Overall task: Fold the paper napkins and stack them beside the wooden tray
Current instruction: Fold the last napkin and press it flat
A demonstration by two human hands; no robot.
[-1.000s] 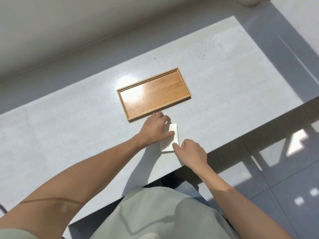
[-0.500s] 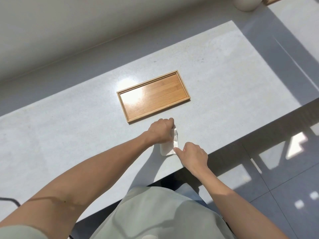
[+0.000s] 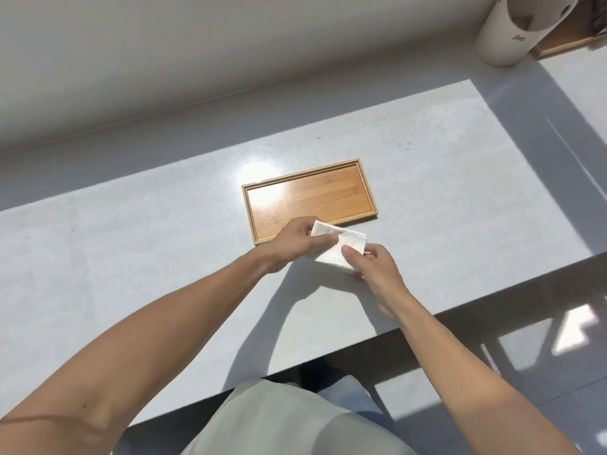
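Two hands hold one paper napkin (image 3: 331,249) in the air, just nearer the person than the wooden tray (image 3: 308,200). The left hand (image 3: 294,243) pinches its far-left end under the thumb; the right hand (image 3: 371,269) pinches the near-right corner. Matching edges before creasing should keep the fold square. Beyond the fingertips, only the tray rim crowds the table (image 3: 131,257); a white canister (image 3: 502,37) stands well apart.
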